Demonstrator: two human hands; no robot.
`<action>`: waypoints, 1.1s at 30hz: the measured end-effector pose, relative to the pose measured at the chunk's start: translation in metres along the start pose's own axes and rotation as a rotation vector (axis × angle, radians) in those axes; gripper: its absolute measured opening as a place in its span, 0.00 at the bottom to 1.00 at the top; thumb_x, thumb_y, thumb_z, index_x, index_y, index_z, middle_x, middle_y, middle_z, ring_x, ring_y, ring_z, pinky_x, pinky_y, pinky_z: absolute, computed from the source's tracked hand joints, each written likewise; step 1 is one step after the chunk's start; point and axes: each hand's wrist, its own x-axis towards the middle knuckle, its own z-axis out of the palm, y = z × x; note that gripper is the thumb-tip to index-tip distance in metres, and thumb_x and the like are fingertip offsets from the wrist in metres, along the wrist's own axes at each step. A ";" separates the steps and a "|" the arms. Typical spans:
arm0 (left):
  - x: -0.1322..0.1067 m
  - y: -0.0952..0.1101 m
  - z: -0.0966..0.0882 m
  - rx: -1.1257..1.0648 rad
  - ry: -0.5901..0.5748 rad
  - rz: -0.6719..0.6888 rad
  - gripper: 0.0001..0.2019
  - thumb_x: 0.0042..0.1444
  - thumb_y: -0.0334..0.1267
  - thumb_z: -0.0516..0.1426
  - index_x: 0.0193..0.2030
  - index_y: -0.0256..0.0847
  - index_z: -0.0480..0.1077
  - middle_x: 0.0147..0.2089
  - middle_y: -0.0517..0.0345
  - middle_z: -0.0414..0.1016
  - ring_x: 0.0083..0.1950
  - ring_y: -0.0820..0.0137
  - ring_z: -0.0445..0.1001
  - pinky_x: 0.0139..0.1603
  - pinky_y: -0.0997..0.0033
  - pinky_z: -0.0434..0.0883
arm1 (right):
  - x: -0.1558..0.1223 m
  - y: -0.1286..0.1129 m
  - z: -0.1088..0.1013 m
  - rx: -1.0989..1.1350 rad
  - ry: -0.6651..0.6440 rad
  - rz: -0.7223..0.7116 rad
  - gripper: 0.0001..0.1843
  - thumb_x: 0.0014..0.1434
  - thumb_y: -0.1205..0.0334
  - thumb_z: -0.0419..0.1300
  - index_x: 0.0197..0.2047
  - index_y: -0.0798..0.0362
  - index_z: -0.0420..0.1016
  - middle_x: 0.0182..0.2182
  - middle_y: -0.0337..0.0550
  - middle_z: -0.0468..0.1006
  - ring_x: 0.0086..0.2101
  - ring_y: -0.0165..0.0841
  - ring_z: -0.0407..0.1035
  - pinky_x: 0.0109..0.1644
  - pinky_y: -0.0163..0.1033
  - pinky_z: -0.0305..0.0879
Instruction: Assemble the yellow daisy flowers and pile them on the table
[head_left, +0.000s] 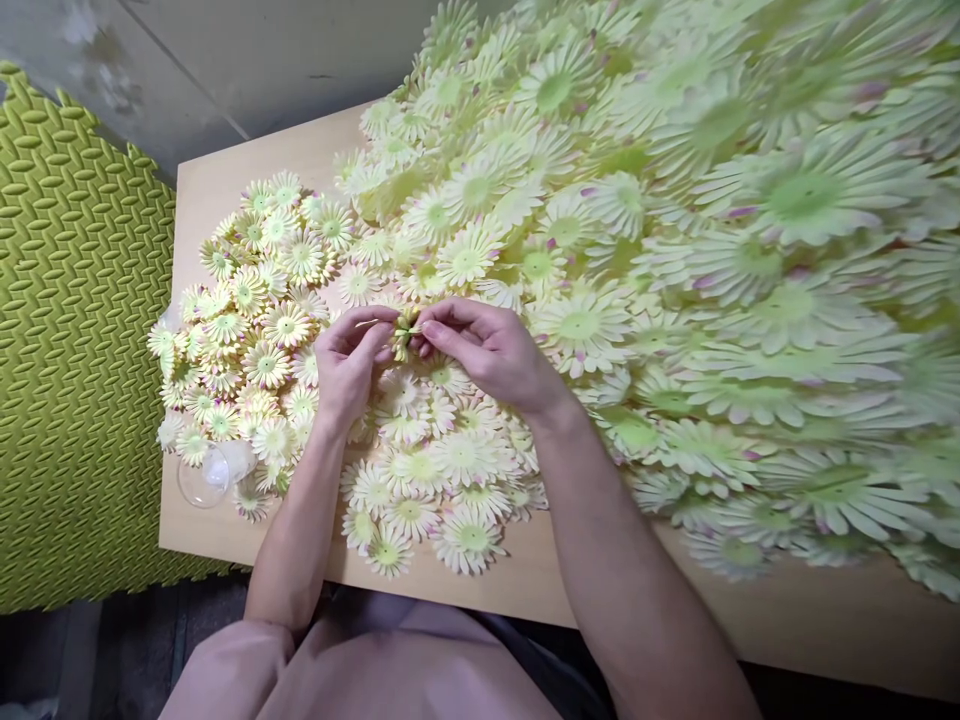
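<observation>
Head view: holding small flower (406, 336) in narrow pinch between left hand (348, 362) and right hand (489, 350), just off centre toward 9 o'clock; with flower heap (802, 198) toward 2 o'clock, cup (206, 480) toward 8.

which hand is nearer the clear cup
Left. The left hand is beyond the clear cup and to its right; the right hand is farther right.
</observation>
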 end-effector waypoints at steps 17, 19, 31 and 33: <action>-0.002 0.006 0.004 -0.037 -0.048 -0.002 0.06 0.52 0.38 0.64 0.38 0.47 0.80 0.41 0.58 0.83 0.36 0.74 0.80 0.37 0.72 0.79 | -0.001 -0.004 0.003 -0.073 0.149 -0.006 0.13 0.46 0.53 0.72 0.32 0.52 0.83 0.27 0.42 0.82 0.26 0.31 0.73 0.29 0.36 0.71; 0.000 0.007 0.002 -0.080 -0.056 -0.058 0.06 0.52 0.37 0.63 0.37 0.47 0.80 0.39 0.59 0.83 0.31 0.76 0.78 0.32 0.75 0.77 | -0.001 -0.006 0.002 -0.066 0.144 -0.004 0.10 0.47 0.56 0.72 0.30 0.52 0.83 0.26 0.41 0.81 0.25 0.29 0.72 0.28 0.35 0.69; -0.003 0.003 0.001 0.013 -0.108 0.007 0.11 0.49 0.42 0.66 0.41 0.47 0.80 0.44 0.57 0.83 0.40 0.71 0.80 0.42 0.68 0.81 | -0.002 -0.009 0.000 -0.060 0.037 -0.008 0.13 0.53 0.50 0.67 0.30 0.52 0.78 0.25 0.39 0.76 0.27 0.29 0.68 0.29 0.34 0.64; -0.003 0.003 0.002 0.035 -0.110 0.015 0.12 0.48 0.43 0.67 0.41 0.47 0.80 0.43 0.56 0.83 0.40 0.70 0.81 0.44 0.65 0.81 | -0.002 -0.009 -0.001 -0.079 0.030 -0.005 0.15 0.55 0.48 0.66 0.29 0.52 0.78 0.25 0.39 0.75 0.26 0.29 0.68 0.28 0.34 0.64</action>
